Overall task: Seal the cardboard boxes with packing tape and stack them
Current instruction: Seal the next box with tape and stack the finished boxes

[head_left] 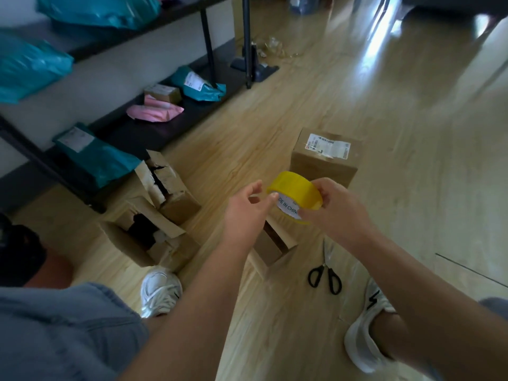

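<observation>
Yellow tape (298,193): I'm hunting its end.
Right hand (338,213) is gripping it; left hand (244,213), loosely spread, should be scraping the rim slowly.

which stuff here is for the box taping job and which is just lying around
For the job: yellow tape roll in the right hand, scissors, torn open boxes, labelled box.
Just lying about: teal mailer bags, pink mailer on the shelf.
</observation>
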Action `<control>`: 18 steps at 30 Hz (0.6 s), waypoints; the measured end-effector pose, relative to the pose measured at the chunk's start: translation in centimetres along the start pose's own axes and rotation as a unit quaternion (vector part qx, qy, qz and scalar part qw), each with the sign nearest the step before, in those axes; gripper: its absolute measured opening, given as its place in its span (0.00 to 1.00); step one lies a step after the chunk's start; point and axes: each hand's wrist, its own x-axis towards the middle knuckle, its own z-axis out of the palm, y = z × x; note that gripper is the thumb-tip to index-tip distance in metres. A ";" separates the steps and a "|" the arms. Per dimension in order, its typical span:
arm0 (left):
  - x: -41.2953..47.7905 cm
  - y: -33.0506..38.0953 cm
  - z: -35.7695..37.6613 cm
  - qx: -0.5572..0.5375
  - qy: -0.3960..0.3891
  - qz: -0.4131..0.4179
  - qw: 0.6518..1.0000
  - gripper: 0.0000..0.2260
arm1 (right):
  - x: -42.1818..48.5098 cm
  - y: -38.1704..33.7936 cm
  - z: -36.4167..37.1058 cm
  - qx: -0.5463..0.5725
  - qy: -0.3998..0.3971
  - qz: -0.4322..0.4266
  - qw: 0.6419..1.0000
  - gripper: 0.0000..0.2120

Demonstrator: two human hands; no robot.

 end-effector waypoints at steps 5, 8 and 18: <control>-0.3 0.8 -1.0 0.017 -0.001 -0.001 1.000 0.17 | -0.5 -1.0 0.4 -0.023 0.012 -0.031 0.999 0.14; -0.3 0.9 -1.2 0.008 0.014 0.006 1.000 0.11 | -0.5 -1.2 0.6 -0.033 0.019 -0.041 0.998 0.15; 0.0 0.4 -0.6 0.031 0.066 0.016 0.997 0.02 | -0.7 -1.0 1.1 -0.098 0.020 -0.075 0.992 0.21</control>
